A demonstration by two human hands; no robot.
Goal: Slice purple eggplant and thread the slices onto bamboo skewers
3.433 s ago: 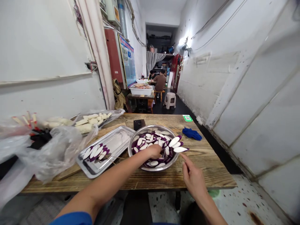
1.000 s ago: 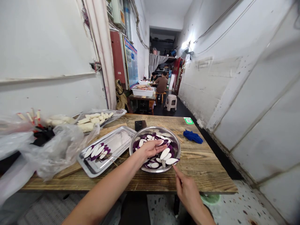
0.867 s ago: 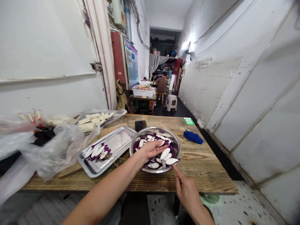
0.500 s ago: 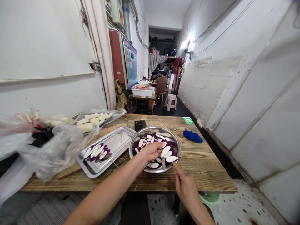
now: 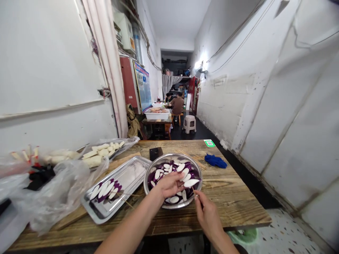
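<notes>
A steel bowl (image 5: 146, 180) on the wooden table holds many white eggplant slices with purple skin. Over its right side, my left hand (image 5: 171, 185) has its fingers closed on an eggplant slice (image 5: 191, 183), with more slices close by its fingertips. My right hand (image 5: 208, 211), at the bowl's near right rim, pinches a thin wooden skewer (image 5: 194, 191). The skewer's tip meets the slice; how far it goes in is hidden. Left of the bowl, a metal tray (image 5: 129, 173) carries skewered eggplant slices (image 5: 106, 189).
Loose skewers (image 5: 194, 157) and a blue cloth or glove (image 5: 215, 161) lie behind the bowl. Plastic bags (image 5: 66, 187) and a tray of pale cut pieces (image 5: 103, 151) crowd the left. Farther back are a stool (image 5: 189, 124) and two seated people.
The view has tilted up and shifted, so the table sits lower in the picture. Both hands stay at the bowl, the right still on the skewer beside the slice.
</notes>
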